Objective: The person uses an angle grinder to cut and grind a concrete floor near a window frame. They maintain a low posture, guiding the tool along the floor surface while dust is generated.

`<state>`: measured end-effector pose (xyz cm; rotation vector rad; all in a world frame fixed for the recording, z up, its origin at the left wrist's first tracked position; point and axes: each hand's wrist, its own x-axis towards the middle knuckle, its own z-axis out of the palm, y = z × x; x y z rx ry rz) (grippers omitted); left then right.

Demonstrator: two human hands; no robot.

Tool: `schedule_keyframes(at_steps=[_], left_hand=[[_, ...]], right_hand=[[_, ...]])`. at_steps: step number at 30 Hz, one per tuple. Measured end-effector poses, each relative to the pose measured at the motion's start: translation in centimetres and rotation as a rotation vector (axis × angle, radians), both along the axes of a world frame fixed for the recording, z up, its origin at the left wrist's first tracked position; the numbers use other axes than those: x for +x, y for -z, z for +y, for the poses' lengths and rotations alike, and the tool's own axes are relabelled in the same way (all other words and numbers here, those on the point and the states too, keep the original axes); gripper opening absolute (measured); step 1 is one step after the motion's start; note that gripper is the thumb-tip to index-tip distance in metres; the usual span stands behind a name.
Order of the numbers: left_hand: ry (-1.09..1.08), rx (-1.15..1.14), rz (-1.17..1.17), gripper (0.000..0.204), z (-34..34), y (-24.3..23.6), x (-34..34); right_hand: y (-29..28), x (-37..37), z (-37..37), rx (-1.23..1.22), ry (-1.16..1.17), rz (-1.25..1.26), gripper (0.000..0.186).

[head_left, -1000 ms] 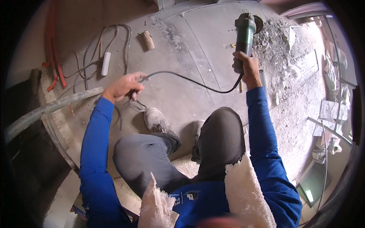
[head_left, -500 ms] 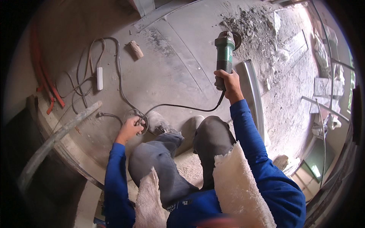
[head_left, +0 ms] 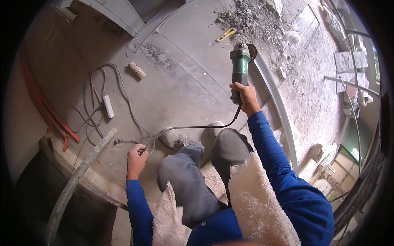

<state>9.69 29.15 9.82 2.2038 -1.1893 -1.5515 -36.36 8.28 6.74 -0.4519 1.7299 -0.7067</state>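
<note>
My right hand (head_left: 246, 97) is wrapped round the rear grip of a green and black angle grinder (head_left: 240, 64), which points away from me above the floor with its disc at the far end. A dark power cord (head_left: 193, 127) leaves the grinder's back and sags across to my left hand (head_left: 136, 162). The fingers of that hand are curled on the cord near a loop of it, beside my left shoe. A dark plug (head_left: 116, 141) at a cord end lies just beyond the left hand. Whether the disc is spinning cannot be seen.
A white power strip (head_left: 108, 106) lies among looped cords at left, near a brown block (head_left: 136, 70). Orange-red strips (head_left: 45, 110) and a long pole (head_left: 78, 176) lie farther left. A yellow utility knife (head_left: 226, 35), rubble (head_left: 250, 20) and a metal profile (head_left: 276, 96) are ahead and right.
The view has shifted, bringing the utility knife into sight. My left hand sits lower, with the cord still in its fingers. The right hand keeps hold of the grinder.
</note>
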Motion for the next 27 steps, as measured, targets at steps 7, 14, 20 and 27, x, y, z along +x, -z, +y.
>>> schedule_keyframes(at_steps=[7, 14, 20, 27], left_hand=[[0.057, -0.063, -0.066, 0.013, -2.7, -4.6, 2.0], [0.191, -0.173, -0.102, 0.014, -2.7, -4.5, 2.7], [0.023, 0.0, 0.033, 0.016, -2.8, -2.4, 2.3], [0.032, 0.14, 0.024, 0.021, 0.9, -1.8, 0.2]], right_hand=[[-1.3, 0.7, 0.6, 0.049, 0.151, -0.057, 0.031], [-2.1, 1.8, 1.0, 0.111, 0.219, -0.084, 0.03], [-2.0, 1.2, 1.3, 0.113, 0.226, -0.048, 0.031], [-2.6, 1.0, 1.7, 0.095, 0.222, -0.07, 0.037]])
